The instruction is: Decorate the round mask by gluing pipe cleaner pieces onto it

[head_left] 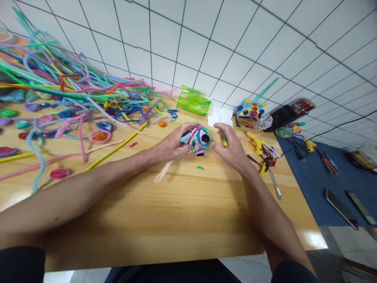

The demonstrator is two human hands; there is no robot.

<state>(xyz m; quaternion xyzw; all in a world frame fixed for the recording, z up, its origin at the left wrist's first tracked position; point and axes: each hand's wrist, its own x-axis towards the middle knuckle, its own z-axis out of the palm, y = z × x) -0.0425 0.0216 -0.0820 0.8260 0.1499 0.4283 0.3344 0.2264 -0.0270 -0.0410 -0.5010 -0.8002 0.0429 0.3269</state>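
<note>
My left hand is wrapped round a colourful craft fish just above the wooden table. Bands of red, blue and white cover the fish, and a large black eye ringed in pink faces right. To its right, my right hand is apart from the fish, thumb and fingers spread. A small yellow-green item shows by the right fingers; whether they touch it I cannot tell. A pale bent pipe cleaner lies below the left hand, and a small green scrap is in front of the fish.
A heap of pipe cleaners and coiled pieces covers the left. Behind the hands stand a green tissue pack and white paper. On the right are a yellow glue gun, another decorated craft, a pen and a phone.
</note>
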